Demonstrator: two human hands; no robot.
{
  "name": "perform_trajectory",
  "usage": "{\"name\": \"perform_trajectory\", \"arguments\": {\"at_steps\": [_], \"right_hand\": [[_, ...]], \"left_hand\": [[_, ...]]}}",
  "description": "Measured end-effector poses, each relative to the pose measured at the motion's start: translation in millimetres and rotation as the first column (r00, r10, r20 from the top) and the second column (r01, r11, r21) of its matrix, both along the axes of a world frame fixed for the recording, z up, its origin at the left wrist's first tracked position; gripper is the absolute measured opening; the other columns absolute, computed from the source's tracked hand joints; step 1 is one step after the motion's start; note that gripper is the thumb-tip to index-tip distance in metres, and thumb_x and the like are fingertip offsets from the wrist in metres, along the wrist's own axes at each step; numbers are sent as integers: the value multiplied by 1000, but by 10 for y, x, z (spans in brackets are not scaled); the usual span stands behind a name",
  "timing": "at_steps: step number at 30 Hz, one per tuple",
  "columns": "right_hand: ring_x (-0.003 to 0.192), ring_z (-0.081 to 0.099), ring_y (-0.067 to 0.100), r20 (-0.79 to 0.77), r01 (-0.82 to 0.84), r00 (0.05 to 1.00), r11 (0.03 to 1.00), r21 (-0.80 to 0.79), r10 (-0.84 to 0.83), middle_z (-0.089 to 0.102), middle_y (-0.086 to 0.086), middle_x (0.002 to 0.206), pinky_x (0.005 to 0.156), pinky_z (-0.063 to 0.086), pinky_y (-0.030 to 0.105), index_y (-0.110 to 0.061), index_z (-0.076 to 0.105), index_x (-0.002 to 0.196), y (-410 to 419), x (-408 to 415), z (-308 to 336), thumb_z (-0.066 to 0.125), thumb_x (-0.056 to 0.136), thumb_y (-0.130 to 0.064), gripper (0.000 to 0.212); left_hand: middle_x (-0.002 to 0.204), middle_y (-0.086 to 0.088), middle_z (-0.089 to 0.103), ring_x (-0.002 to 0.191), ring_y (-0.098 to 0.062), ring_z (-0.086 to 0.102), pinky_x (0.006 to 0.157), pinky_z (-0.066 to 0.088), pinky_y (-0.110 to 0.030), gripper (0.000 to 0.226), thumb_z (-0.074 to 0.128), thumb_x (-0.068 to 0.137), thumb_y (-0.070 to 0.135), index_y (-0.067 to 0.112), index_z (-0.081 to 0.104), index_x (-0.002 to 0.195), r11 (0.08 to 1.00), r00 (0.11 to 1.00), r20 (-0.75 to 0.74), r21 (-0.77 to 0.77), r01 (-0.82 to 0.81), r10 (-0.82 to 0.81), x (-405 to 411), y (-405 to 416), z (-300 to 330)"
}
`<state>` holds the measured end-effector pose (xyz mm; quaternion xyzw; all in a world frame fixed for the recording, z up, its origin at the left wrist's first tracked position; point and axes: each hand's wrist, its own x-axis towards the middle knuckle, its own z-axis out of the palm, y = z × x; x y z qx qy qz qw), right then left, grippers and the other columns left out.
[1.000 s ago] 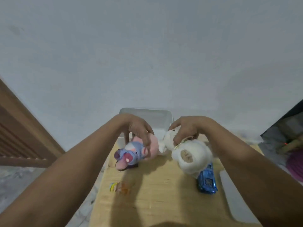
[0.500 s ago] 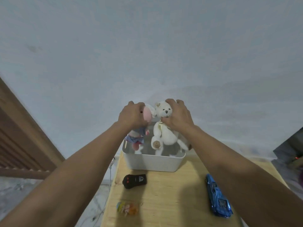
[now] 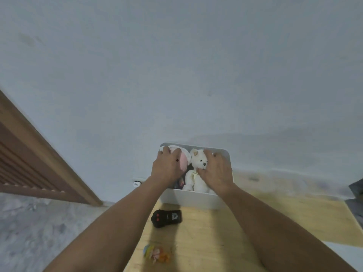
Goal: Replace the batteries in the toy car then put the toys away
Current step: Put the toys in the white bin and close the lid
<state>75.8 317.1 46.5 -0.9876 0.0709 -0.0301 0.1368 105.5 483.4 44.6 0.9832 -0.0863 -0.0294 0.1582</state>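
I observed my left hand (image 3: 167, 166) gripping the pink plush (image 3: 183, 163) and my right hand (image 3: 216, 171) gripping the white bear (image 3: 197, 174), both inside the white bin (image 3: 193, 198). A black remote (image 3: 167, 218) and a small colourful item (image 3: 156, 253) lay on the wooden table (image 3: 216, 242) before it.

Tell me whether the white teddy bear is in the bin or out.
In: the white teddy bear sits inside the white plastic bin, right hand on it.

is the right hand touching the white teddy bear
Touching. The head view shows the right hand lying over the white teddy bear in the bin, fingers and thumb against its head.
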Motion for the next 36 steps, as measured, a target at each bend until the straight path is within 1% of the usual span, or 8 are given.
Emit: {"name": "perform_trajectory", "arguments": {"at_steps": [7,12,17,21,25,30,32,36], "right_hand": [[107,56,34,-180,4,984,1000,-4,-4,49,13,118,86,48,38,-23,50,128,-38,107,-167,65,83,-35,49],[115,52,37,-277,-4,961,1000,15,9,38,15,127,90,47,40,-24,41,135,-49,190,-296,68,83,-37,59],[120,48,38,-307,-18,951,1000,18,23,35,15,133,91,47,43,-23,37,138,-60,184,-272,67,84,-40,64],[119,49,36,-241,-16,970,1000,13,18,41,13,128,91,46,43,-17,42,129,-23,122,-106,69,80,-33,59],[124,47,30,-113,-52,991,989,141,69,44,9,136,98,42,39,-15,46,134,76,28,117,60,84,-20,52],[114,56,23,57,-165,986,960,227,156,61,4,124,98,43,34,-16,59,124,291,-193,331,60,86,-22,38],[100,61,21,117,-225,973,941,252,201,67,3,109,90,48,32,-16,66,111,375,-352,355,61,85,-20,27],[82,64,21,185,-380,923,881,282,338,71,3,90,76,53,36,-13,71,92,526,-696,218,61,84,-16,13]], "left_hand": [[134,-17,38,122,-35,42,95,47,-41,66,67,78,40,23,38,136,1000,981,-193,22,-15,19,94,-110,-283],[143,-15,32,128,-37,40,100,44,-46,72,58,82,27,22,24,145,999,913,-407,18,46,-35,138,-115,-385],[142,-15,34,129,-37,40,100,44,-46,71,60,79,26,18,27,142,999,905,-423,-12,30,-33,126,-81,-343],[135,-14,47,125,-32,46,101,43,-40,54,57,87,29,12,41,136,999,950,-310,-44,30,-43,95,-59,-147],[137,-5,54,120,-25,54,99,45,-36,45,57,90,22,15,53,134,976,999,36,-219,-19,28,-30,79,60],[104,-11,66,96,-28,61,77,52,-34,29,63,78,7,5,69,105,933,863,472,-361,0,182,-294,341,76],[98,-11,65,90,-27,60,72,52,-34,25,60,77,10,4,69,99,921,830,509,-389,-14,228,-459,466,26],[92,-8,60,81,-26,58,66,51,-36,16,60,75,5,6,65,90,899,854,426,-427,-102,299,-876,697,-291]]}}
